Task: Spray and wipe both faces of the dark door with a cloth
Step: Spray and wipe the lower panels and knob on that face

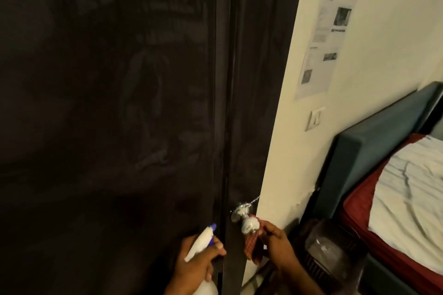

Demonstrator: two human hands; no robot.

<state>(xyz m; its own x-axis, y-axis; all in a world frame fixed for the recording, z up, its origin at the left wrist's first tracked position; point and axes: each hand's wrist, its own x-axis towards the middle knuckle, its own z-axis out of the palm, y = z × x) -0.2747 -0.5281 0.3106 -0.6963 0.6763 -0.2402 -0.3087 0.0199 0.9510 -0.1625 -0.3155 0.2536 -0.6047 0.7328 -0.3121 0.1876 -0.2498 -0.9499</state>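
head view, close to door [107, 103], looking down-forward

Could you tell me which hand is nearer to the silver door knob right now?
Right. The right hand, holding the cloth, is just beside the knob; the left hand holds the spray bottle lower left.

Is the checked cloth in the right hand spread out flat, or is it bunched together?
Bunched. The right hand pinches the cloth beside the door knob, and it hangs down as a narrow gathered strip, not a flat sheet.

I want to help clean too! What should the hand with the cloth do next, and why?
Probably rub the cloth around the silver knob. The right hand holds it right beside the knob, while the left hand grips the spray bottle.
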